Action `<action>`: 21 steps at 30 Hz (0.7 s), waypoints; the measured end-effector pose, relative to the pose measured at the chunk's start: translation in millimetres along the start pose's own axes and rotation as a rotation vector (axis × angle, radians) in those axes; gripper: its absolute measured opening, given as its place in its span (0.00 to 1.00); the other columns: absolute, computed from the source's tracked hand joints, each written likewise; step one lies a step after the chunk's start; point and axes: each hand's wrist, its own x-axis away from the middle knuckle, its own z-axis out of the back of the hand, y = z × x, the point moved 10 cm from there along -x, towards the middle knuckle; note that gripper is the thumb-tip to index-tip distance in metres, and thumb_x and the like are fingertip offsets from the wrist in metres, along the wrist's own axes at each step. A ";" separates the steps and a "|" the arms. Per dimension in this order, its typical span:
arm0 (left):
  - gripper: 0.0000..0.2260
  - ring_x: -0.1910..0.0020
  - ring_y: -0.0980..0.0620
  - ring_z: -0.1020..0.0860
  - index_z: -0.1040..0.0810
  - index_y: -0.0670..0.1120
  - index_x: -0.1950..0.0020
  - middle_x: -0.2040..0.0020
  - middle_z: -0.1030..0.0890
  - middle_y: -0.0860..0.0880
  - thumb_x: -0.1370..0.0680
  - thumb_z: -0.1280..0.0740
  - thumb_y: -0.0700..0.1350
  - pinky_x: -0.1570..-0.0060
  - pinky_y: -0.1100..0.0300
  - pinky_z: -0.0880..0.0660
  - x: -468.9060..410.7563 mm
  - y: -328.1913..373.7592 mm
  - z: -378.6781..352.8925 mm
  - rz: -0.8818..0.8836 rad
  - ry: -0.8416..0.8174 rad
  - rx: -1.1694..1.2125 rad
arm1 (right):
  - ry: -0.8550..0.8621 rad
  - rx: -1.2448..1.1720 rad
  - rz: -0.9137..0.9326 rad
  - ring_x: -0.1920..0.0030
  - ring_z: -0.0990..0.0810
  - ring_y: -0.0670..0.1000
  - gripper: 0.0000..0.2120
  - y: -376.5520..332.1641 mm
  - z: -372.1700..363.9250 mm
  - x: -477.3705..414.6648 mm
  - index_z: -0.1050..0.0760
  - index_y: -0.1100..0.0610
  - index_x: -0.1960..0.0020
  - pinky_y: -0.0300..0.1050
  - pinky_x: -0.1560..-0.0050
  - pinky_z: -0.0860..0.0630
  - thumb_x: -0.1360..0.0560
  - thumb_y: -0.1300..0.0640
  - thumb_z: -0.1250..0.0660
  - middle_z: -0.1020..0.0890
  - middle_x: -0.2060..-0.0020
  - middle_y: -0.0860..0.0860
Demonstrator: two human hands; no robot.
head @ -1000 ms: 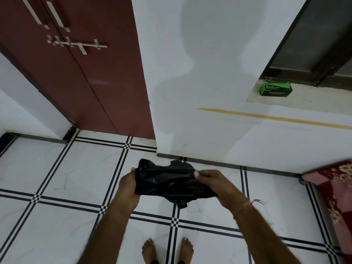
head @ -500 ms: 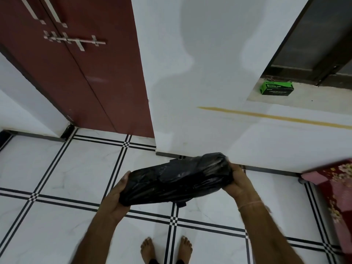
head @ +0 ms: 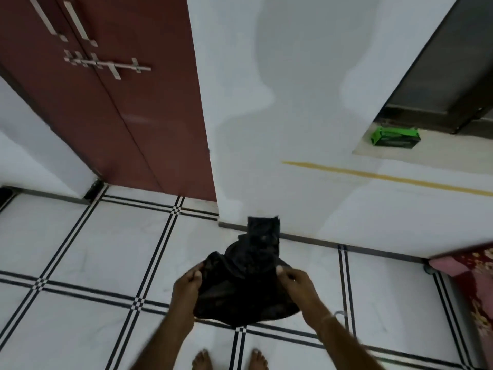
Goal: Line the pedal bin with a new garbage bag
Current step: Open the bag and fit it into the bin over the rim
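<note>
White floor tiles crossed by black double lines fill the lower frame, with the person's bare feet at the bottom edge. Just above the feet, both forearms reach forward. The left hand pinches one side of a black garbage bag, fingers closed on the plastic; the right hand grips the opposite side the same way. The bag hangs between them, crumpled and partly unfolded, and a narrow, still-folded strip of it sticks out away from the body toward the wall. Its long axis thus runs from the person outward, while the two grips sit level with each other, neither hand clearly nearer. The mouth probably still has to be found and spread open. No pedal bin is in view, so which way the bag must travel cannot be told. Farther off stand a dark red door at left and a green box on a ledge at right.
</note>
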 end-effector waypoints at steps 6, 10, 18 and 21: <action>0.18 0.27 0.54 0.28 0.27 0.49 0.23 0.26 0.26 0.53 0.14 0.38 0.44 0.27 0.56 0.33 14.1 70.9 -12.2 -0.488 0.136 -0.209 | 0.286 0.053 0.460 0.37 0.20 0.43 0.25 -110.5 26.0 15.8 0.20 0.48 0.35 0.42 0.33 0.24 0.22 0.34 0.36 0.17 0.39 0.42; 0.20 0.25 0.44 0.28 0.28 0.54 0.23 0.24 0.26 0.47 0.15 0.36 0.48 0.26 0.41 0.31 7.3 -0.4 2.3 -0.250 0.052 -0.191 | 0.077 -0.003 0.016 0.45 0.15 0.48 0.36 -8.6 0.3 17.2 0.17 0.44 0.41 0.56 0.39 0.19 0.33 0.19 0.39 0.12 0.49 0.45; 0.20 0.26 0.46 0.28 0.30 0.50 0.21 0.25 0.27 0.49 0.14 0.39 0.45 0.26 0.47 0.31 7.2 -35.2 12.8 -0.109 -0.035 -0.143 | 0.048 -0.504 -0.031 0.41 0.14 0.54 0.22 -4.2 -8.8 36.1 0.17 0.54 0.37 0.50 0.39 0.19 0.17 0.41 0.40 0.13 0.43 0.55; 0.20 0.26 0.47 0.28 0.31 0.50 0.21 0.25 0.27 0.49 0.14 0.39 0.44 0.27 0.49 0.30 13.8 -42.8 5.8 -0.071 -0.076 -0.104 | 0.046 -0.541 -0.071 0.39 0.15 0.52 0.23 -4.0 -16.0 37.6 0.18 0.52 0.34 0.49 0.36 0.21 0.17 0.39 0.41 0.14 0.41 0.53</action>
